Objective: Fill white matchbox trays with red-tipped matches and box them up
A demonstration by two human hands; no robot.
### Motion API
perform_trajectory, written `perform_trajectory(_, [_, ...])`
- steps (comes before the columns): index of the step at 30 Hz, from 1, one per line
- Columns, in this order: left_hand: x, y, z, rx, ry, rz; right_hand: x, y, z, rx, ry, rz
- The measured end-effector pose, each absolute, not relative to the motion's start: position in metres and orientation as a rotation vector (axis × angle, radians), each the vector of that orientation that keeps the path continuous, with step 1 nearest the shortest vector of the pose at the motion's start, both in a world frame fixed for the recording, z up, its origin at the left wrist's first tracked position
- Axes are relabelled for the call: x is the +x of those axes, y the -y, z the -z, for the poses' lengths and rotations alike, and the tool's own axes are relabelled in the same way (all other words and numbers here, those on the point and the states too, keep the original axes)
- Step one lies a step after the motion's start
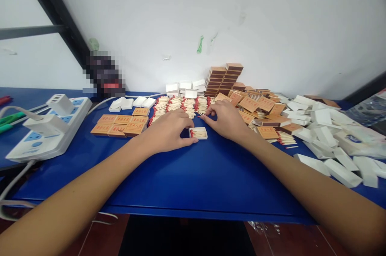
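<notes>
A small white matchbox tray (202,136) with red-tipped matchsticks in it lies on the blue table. My left hand (170,129) is closed on the tray's left side, thumb at the front edge and fingers behind. Just right of and behind it, my right hand (226,118) has thumb and finger pinched together at the edge of the match piles; what is between the tips is too small to make out. Behind both hands spread several heaps of matchsticks (163,105), red heads in rows. Filled-looking orange matchboxes (135,124) sit in a block left of my left hand.
White trays (172,88) line the wall, beside tall stacks of matchboxes (217,77). Loose orange sleeves (250,104) and scattered white trays (342,171) cover the right side, with loose matches (286,138) among them. A power strip (57,139) with cables stands at the left.
</notes>
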State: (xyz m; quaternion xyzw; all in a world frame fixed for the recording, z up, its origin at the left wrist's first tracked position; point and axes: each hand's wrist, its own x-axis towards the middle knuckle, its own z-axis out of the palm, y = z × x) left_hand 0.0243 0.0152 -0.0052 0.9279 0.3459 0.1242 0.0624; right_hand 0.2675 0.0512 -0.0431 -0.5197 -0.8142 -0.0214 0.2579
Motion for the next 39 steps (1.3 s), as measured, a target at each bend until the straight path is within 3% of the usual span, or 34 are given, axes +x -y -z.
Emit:
perform_trajectory(29, [0.025,-0.015,0.005,2.812,-1.028,-0.39,0.281,-0.048,0.035,-1.381,2.369,0.002])
perform_trajectory(39, [0.022,-0.018,0.007,2.797,-1.046,-0.428,0.284,-0.017,0.008,-1.143,2.497,-0.456])
